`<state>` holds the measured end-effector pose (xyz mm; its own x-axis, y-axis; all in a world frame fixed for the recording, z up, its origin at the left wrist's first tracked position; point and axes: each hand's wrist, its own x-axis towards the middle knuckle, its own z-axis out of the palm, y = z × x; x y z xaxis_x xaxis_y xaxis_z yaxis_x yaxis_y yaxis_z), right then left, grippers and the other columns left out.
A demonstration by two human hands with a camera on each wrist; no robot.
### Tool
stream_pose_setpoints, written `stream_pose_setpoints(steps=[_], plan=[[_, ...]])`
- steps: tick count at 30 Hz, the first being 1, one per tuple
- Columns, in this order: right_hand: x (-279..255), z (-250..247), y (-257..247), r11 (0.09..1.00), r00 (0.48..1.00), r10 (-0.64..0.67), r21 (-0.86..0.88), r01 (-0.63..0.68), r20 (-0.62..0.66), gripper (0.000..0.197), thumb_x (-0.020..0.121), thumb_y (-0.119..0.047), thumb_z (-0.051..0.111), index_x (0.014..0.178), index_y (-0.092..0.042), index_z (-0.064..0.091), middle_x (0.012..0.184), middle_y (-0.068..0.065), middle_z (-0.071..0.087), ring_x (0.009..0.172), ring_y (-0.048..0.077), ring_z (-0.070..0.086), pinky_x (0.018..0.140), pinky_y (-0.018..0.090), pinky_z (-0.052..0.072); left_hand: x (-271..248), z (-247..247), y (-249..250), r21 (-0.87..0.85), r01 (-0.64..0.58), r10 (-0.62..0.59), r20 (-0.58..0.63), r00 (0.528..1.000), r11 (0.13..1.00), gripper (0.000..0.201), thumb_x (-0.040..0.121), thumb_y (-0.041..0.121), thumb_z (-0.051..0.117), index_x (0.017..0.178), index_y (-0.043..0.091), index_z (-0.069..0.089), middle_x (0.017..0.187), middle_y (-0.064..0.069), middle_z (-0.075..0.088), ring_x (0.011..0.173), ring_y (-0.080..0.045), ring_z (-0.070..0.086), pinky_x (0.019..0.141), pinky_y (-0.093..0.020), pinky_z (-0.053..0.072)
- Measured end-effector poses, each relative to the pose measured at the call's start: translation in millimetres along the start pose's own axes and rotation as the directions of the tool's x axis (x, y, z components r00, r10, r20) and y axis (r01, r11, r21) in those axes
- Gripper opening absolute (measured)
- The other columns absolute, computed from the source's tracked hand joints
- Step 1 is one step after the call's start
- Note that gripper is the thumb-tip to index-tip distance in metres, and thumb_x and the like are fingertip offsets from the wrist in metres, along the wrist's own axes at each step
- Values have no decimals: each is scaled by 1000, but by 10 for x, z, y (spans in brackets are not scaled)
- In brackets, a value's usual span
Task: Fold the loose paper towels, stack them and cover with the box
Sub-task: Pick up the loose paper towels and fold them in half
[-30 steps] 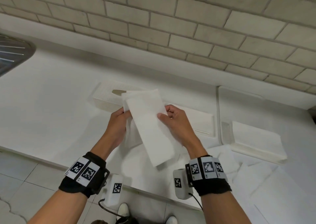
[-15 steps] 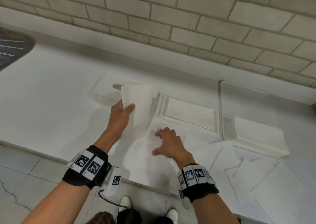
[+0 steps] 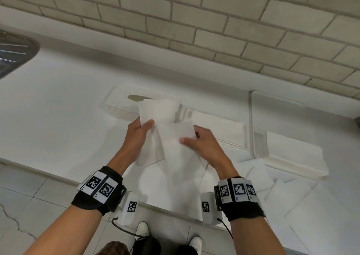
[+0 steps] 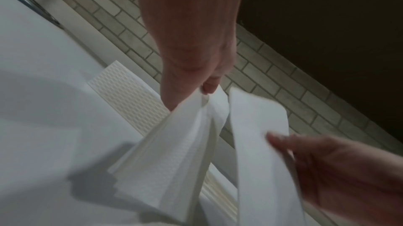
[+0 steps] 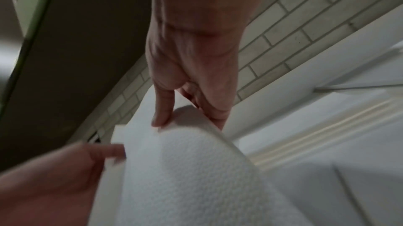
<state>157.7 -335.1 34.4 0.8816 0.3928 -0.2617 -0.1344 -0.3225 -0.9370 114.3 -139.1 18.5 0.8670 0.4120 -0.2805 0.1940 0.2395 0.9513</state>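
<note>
The box (image 3: 124, 103) lies left of the tray (image 3: 229, 138), stacked towels (image 3: 296, 155) right.

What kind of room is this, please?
Probably a kitchen: a white countertop runs along a brick-tiled wall, with a ribbed metal sink drainer at its far left.

A matt white paper towel (image 3: 175, 153) with a fine embossed dimple texture was seen. The box (image 3: 120, 103) was covered in a ribbed, woven-looking white pattern. The countertop (image 3: 58, 99) was smooth and white, the wall tiles (image 3: 194, 17) matt grey, and the sink (image 3: 13, 52) ridged metal.
</note>
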Motion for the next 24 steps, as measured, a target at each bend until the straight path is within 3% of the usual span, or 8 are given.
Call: stream_pose_setpoints(steps=[4, 8, 11, 15, 16, 18, 20, 24], plan=[[-12, -36, -275, 966, 992, -61, 245, 87, -111, 29, 82, -8, 73, 110, -13, 68, 104, 6, 74, 92, 22, 72, 82, 34, 59, -77, 140, 57, -103, 59, -49, 100, 994, 993, 18, 95, 18, 54, 102, 22, 70, 107, -5, 74, 104, -28, 68, 96, -42, 50], [13, -1, -318, 941, 973, -78, 307, 143, -215, 31, 84, -7, 70, 115, -7, 66, 108, 9, 74, 94, 23, 72, 80, 32, 59, -169, 286, 122, -187, 95, -53, 214, 975, 978, 30, 98, 34, 49, 115, 15, 66, 115, -9, 72, 111, -29, 66, 95, -42, 51], [-11, 36, -266, 940, 960, -70, 305, 155, -272, 32, 84, -8, 71, 115, -7, 63, 108, 8, 72, 95, 22, 70, 79, 32, 59, -232, 379, 97, -53, -10, 26, 302, 953, 999, 35, 93, 32, 60, 123, 15, 63, 117, -7, 72, 108, -25, 68, 94, -44, 53], [-53, -5, -48, 949, 973, -60, 290, 125, -222, 71, 75, -22, 81, 135, -26, 43, 128, -5, 59, 113, 12, 61, 90, 32, 56, -252, 450, 72, 51, -122, 102, 295, 950, 991, 28, 88, 20, 67, 116, 18, 67, 111, -4, 73, 102, -22, 70, 93, -44, 54], [-63, -32, -5, 944, 983, -40, 315, 95, -178, 69, 76, -22, 81, 135, -24, 44, 127, -3, 61, 113, 15, 63, 91, 34, 56, -243, 454, 80, 39, -122, 104, 310, 945, 992, 27, 86, 20, 68, 113, 18, 67, 111, -5, 73, 102, -23, 70, 92, -42, 55], [-99, -68, 47, 940, 994, -23, 337, 60, -111, 47, 83, -16, 74, 126, -14, 57, 117, 6, 70, 108, 24, 68, 91, 38, 55, -235, 459, 82, 36, -131, 111, 344, 932, 991, 33, 82, 19, 71, 115, 18, 64, 112, -7, 72, 102, -23, 69, 89, -38, 56], [-118, -65, 79, 946, 990, -32, 316, 74, -136, 32, 87, -13, 68, 119, -10, 64, 111, 9, 73, 104, 27, 69, 90, 39, 55, -218, 457, 25, 62, -150, 120, 347, 930, 987, 38, 83, 18, 70, 120, 15, 62, 115, -7, 71, 106, -22, 68, 90, -36, 55], [-132, -34, 86, 940, 981, -66, 319, 123, -185, 33, 87, -10, 68, 120, -11, 63, 112, 7, 72, 104, 22, 69, 87, 33, 57, -219, 436, -78, 56, -182, 151, 351, 924, 982, 34, 92, 13, 62, 126, 13, 59, 120, -7, 69, 111, -19, 66, 94, -31, 53]])
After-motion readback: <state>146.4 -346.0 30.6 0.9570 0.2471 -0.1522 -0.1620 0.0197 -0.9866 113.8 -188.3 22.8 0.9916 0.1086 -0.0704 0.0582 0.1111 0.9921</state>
